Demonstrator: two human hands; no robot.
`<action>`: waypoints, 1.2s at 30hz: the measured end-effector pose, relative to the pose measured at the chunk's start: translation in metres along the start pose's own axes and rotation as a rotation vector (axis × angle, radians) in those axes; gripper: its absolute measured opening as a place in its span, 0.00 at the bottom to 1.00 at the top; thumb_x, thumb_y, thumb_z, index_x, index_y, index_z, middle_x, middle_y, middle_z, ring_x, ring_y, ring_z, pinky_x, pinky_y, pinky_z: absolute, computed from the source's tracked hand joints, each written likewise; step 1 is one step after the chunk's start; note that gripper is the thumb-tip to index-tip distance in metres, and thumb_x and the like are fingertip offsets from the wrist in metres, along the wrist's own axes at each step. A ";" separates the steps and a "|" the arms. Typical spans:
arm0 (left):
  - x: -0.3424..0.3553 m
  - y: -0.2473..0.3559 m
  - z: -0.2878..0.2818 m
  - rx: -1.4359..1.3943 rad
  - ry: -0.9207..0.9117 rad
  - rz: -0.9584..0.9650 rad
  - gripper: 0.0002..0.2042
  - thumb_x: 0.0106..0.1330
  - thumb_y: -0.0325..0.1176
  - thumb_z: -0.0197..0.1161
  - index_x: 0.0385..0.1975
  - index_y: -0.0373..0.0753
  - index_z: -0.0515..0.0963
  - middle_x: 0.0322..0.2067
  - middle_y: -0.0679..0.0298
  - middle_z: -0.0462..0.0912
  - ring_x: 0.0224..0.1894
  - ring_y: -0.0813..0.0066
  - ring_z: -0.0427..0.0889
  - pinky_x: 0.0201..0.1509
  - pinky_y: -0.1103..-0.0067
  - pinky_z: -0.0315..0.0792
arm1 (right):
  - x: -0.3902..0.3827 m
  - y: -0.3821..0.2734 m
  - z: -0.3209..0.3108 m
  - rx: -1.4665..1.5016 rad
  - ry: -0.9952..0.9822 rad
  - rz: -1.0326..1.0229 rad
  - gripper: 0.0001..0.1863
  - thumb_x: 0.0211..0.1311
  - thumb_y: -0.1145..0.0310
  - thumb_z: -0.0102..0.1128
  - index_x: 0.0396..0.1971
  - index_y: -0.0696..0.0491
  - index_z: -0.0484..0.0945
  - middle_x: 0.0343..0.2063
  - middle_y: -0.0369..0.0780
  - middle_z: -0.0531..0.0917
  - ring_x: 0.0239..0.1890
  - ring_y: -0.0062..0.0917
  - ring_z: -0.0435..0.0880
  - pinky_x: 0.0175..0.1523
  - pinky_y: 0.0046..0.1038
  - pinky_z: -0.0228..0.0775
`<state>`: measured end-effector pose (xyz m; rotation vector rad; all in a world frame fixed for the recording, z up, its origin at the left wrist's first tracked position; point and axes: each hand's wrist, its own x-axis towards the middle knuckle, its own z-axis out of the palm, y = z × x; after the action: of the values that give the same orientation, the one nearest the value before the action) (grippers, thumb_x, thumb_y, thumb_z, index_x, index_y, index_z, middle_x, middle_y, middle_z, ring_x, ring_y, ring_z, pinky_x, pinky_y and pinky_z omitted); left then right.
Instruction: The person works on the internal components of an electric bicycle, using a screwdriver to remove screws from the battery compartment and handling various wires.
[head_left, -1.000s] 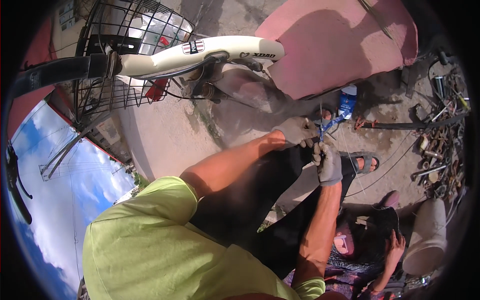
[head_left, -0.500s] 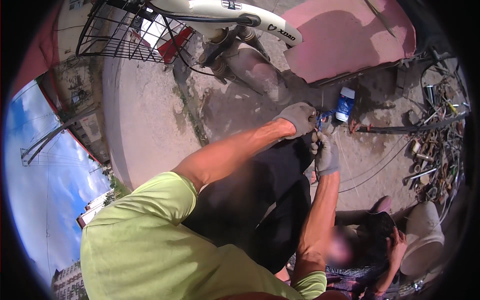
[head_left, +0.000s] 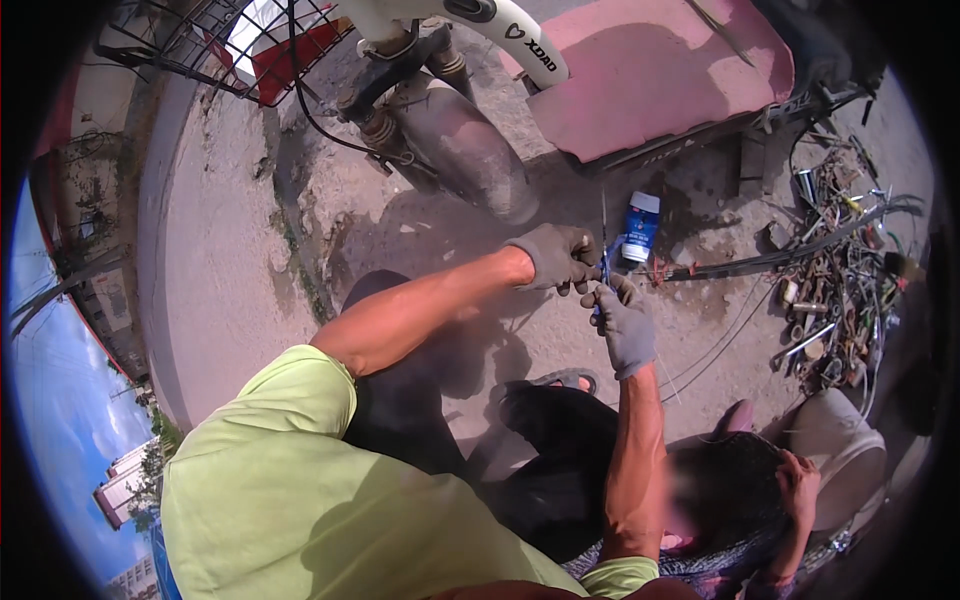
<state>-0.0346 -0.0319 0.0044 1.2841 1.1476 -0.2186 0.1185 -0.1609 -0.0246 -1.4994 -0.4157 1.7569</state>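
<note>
Both hands wear grey work gloves and meet in front of me, fingertips almost touching. My left hand (head_left: pixel 557 257) is closed in a pinch, and what it holds is too small to make out. Below and to its right, my right hand (head_left: pixel 626 325) has its fingers bent around a slim blue piece (head_left: pixel 604 268), whose kind I cannot tell. A thin dark rod or wire (head_left: pixel 603 215) rises above the fingertips. Just beyond the hands a blue container with a white cap (head_left: pixel 640 228) stands on the ground.
A vehicle's front wheel (head_left: pixel 465 150), wire basket (head_left: pixel 190 50) and pink footboard (head_left: pixel 660 90) are ahead. Dark cables (head_left: pixel 770 262) run toward a heap of metal parts (head_left: pixel 825 300) at the right. A person (head_left: pixel 735 490) sits close at my lower right, near a pale bucket (head_left: pixel 835 450).
The view has shifted, so the vehicle and container appear farther left. My hands stay together but show a little lower and farther left. A sandalled foot now shows below them.
</note>
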 end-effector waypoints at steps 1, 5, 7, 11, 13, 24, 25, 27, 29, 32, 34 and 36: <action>0.006 -0.006 -0.003 -0.008 0.006 0.031 0.08 0.65 0.30 0.65 0.40 0.34 0.81 0.30 0.63 0.87 0.26 0.79 0.82 0.31 0.79 0.77 | 0.000 0.000 0.001 -0.035 0.001 -0.011 0.13 0.73 0.68 0.54 0.52 0.57 0.79 0.28 0.35 0.85 0.21 0.10 0.74 0.24 0.14 0.63; 0.019 -0.026 -0.005 -0.016 -0.146 0.066 0.04 0.66 0.27 0.63 0.35 0.33 0.79 0.28 0.62 0.87 0.23 0.78 0.81 0.29 0.77 0.76 | 0.023 -0.012 0.004 -0.230 -0.062 0.022 0.10 0.70 0.69 0.56 0.43 0.59 0.78 0.27 0.36 0.86 0.22 0.14 0.77 0.25 0.17 0.67; 0.017 -0.028 -0.015 -0.031 -0.164 0.074 0.04 0.65 0.27 0.63 0.35 0.34 0.79 0.29 0.62 0.87 0.24 0.77 0.82 0.29 0.78 0.76 | 0.031 -0.019 0.008 -0.262 -0.076 0.020 0.08 0.67 0.70 0.58 0.40 0.59 0.77 0.27 0.37 0.86 0.23 0.14 0.79 0.26 0.17 0.68; 0.018 -0.038 -0.022 -0.120 -0.212 0.052 0.05 0.65 0.27 0.64 0.36 0.34 0.79 0.29 0.62 0.88 0.25 0.77 0.83 0.29 0.79 0.77 | 0.038 -0.004 0.007 -0.296 -0.129 0.039 0.11 0.66 0.71 0.60 0.44 0.61 0.76 0.29 0.38 0.85 0.25 0.15 0.81 0.28 0.18 0.70; 0.021 -0.046 -0.020 -0.144 -0.213 0.037 0.05 0.64 0.28 0.65 0.36 0.34 0.79 0.30 0.62 0.88 0.25 0.78 0.83 0.30 0.79 0.77 | 0.037 0.005 0.006 -0.156 -0.125 0.011 0.18 0.65 0.71 0.61 0.52 0.63 0.74 0.30 0.38 0.85 0.25 0.17 0.81 0.28 0.18 0.71; 0.028 -0.090 -0.033 0.094 -0.286 -0.047 0.14 0.63 0.33 0.63 0.45 0.34 0.78 0.33 0.60 0.87 0.31 0.73 0.85 0.34 0.75 0.78 | 0.053 0.040 0.012 0.027 -0.203 0.074 0.26 0.68 0.74 0.54 0.64 0.63 0.67 0.30 0.40 0.85 0.28 0.18 0.79 0.33 0.19 0.70; 0.023 -0.087 -0.035 0.221 -0.268 -0.072 0.15 0.64 0.35 0.63 0.46 0.34 0.78 0.33 0.59 0.87 0.32 0.71 0.85 0.36 0.73 0.78 | 0.053 0.043 0.009 -0.001 -0.169 0.058 0.25 0.68 0.74 0.54 0.64 0.61 0.68 0.30 0.39 0.85 0.28 0.17 0.79 0.34 0.19 0.70; 0.019 -0.087 -0.033 0.320 -0.162 0.009 0.17 0.65 0.38 0.62 0.48 0.34 0.77 0.32 0.58 0.87 0.34 0.69 0.86 0.39 0.71 0.78 | 0.054 0.048 0.007 0.019 -0.184 0.052 0.24 0.69 0.74 0.55 0.64 0.59 0.70 0.30 0.39 0.84 0.27 0.16 0.78 0.34 0.18 0.70; 0.020 -0.084 -0.029 0.302 0.031 0.154 0.19 0.65 0.41 0.62 0.50 0.34 0.77 0.32 0.57 0.87 0.35 0.69 0.86 0.42 0.70 0.78 | 0.053 0.047 0.008 0.053 -0.203 0.033 0.24 0.69 0.75 0.53 0.64 0.58 0.70 0.29 0.38 0.84 0.28 0.15 0.77 0.34 0.18 0.70; 0.029 -0.090 -0.018 -0.036 -0.140 0.179 0.22 0.68 0.43 0.63 0.56 0.37 0.73 0.35 0.61 0.86 0.33 0.72 0.84 0.40 0.75 0.78 | 0.053 0.049 0.007 0.086 -0.206 0.037 0.22 0.69 0.76 0.52 0.62 0.58 0.71 0.30 0.37 0.83 0.28 0.15 0.77 0.34 0.17 0.69; 0.039 -0.094 -0.010 -0.307 -0.254 0.182 0.23 0.72 0.42 0.63 0.62 0.39 0.68 0.39 0.65 0.85 0.33 0.77 0.82 0.38 0.80 0.78 | 0.051 0.049 0.006 0.104 -0.194 0.029 0.21 0.69 0.76 0.52 0.62 0.57 0.72 0.31 0.36 0.83 0.28 0.14 0.77 0.34 0.17 0.69; 0.049 -0.093 -0.012 -0.235 -0.304 0.238 0.22 0.72 0.41 0.62 0.61 0.38 0.68 0.39 0.65 0.85 0.33 0.78 0.82 0.38 0.79 0.78 | 0.050 0.047 0.006 0.116 -0.205 0.000 0.19 0.69 0.74 0.53 0.59 0.57 0.73 0.30 0.35 0.83 0.28 0.14 0.77 0.33 0.17 0.68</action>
<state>-0.0825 -0.0323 -0.0901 1.1223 0.7307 -0.0944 0.0965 -0.1538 -0.0896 -1.2436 -0.4087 1.9091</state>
